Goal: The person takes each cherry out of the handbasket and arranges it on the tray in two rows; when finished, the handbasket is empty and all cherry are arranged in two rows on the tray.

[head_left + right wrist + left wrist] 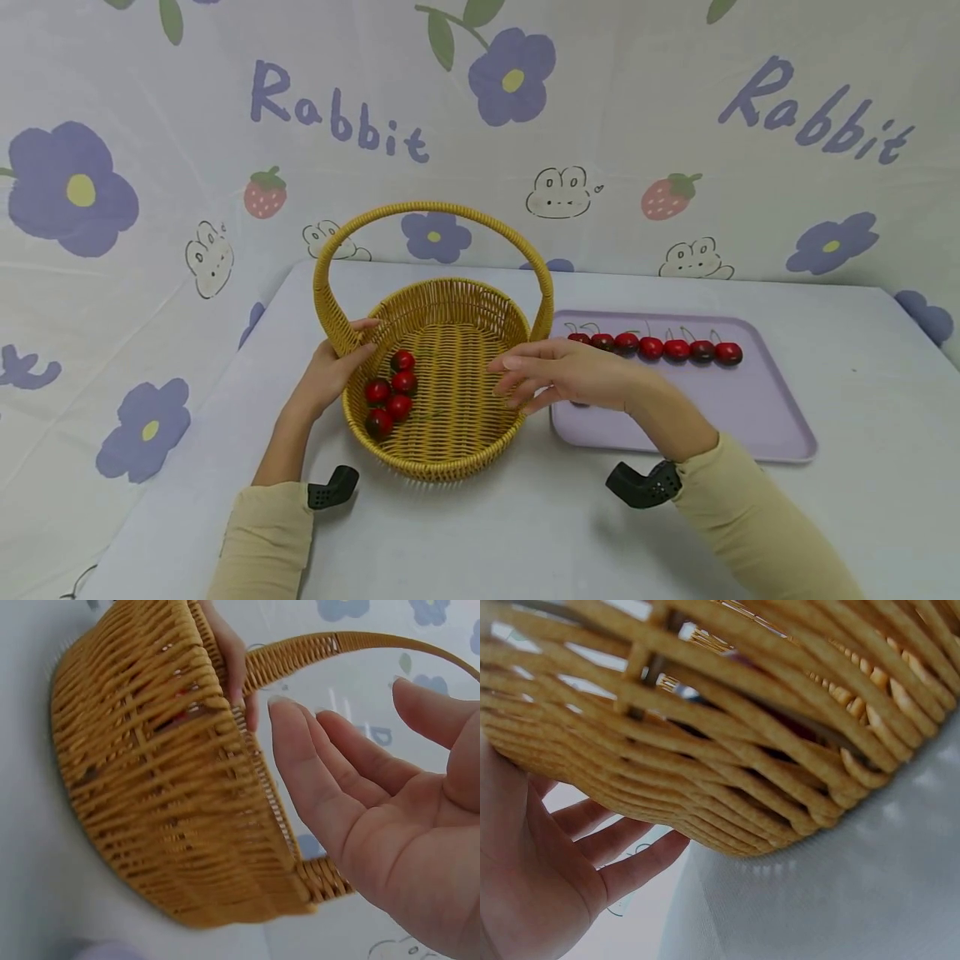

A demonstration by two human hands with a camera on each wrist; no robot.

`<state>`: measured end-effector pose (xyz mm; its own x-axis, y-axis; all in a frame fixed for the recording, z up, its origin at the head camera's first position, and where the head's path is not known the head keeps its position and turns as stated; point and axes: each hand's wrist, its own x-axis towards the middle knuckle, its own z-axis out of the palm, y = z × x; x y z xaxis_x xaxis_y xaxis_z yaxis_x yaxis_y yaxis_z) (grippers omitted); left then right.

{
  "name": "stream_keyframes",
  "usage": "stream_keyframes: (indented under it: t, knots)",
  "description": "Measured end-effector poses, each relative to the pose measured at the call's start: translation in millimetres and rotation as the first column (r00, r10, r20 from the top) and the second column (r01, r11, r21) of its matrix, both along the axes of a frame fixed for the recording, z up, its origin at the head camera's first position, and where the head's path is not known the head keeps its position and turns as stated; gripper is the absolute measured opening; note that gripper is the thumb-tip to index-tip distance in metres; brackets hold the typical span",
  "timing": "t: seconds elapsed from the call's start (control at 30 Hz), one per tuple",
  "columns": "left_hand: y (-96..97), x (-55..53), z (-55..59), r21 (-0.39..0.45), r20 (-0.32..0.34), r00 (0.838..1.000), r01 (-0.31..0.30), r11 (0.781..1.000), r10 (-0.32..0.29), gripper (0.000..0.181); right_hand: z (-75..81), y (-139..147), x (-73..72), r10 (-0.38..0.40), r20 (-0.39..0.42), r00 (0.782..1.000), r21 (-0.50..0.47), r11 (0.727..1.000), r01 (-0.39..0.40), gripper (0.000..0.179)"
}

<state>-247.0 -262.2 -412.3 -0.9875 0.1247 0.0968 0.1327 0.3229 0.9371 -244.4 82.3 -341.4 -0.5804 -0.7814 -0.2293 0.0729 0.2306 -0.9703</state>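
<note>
A yellow wicker basket (442,471) with a tall arched handle stands on the table, several dark red cherries (400,407) lying in its left half. At the basket's left side my left hand (330,375) grips the rim near the handle's base, thumb over the edge. The left wrist view shows its fingers (641,866) along the outside of the woven wall. My right hand (577,373) hovers over the basket's right rim, fingers loosely bent and apart from the thumb, with nothing in it. Its bare palm (420,855) shows in the right wrist view.
To the right lies a pale purple tray (750,417) with a row of stemmed cherries (677,350) along its far side. Another cherry (579,403) is partly hidden under my right hand. A patterned cloth (480,167) hangs behind the white table (862,375).
</note>
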Motion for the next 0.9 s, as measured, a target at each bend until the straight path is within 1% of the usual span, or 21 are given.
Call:
stream_keyframes:
  t: [0.13, 0.33, 0.47, 0.7, 0.9]
  knots:
    - [0.4, -0.6, -0.6, -0.006, 0.003, 1.0, -0.001, 1.0, 0.001, 0.042, -1.3, -13, -1.3, 0.006, 0.022, 1.0, -0.015, 1.0, -0.005, 0.045]
    - [0.9, -0.5, -0.8, -0.006, 0.006, 1.0, -0.002, 1.0, 0.002, 0.042, -4.3, -30, -2.2, 0.011, 0.04, 0.999, -0.006, 1.0, -0.011, 0.043]
    - [0.8, -0.5, -1.1, -0.008, 0.01, 1.0, -0.004, 1.0, 0.004, 0.042, -7.8, -40, -1.7, 0.027, 0.034, 0.999, 0.007, 1.0, -0.027, 0.042]
    - [1.3, -0.1, 0.3, -0.003, 0.019, 1.0, -0.012, 1.0, 0.012, 0.042, -12.2, -60, 2.0, 0.062, 0.011, 0.998, 0.055, 0.997, -0.063, 0.047]
    - [1.2, 0.3, 1.0, -0.011, 0.016, 1.0, -0.012, 1.0, 0.013, 0.041, -17.5, -74, 4.4, 0.055, 0.024, 0.998, 0.075, 0.996, -0.056, 0.047]
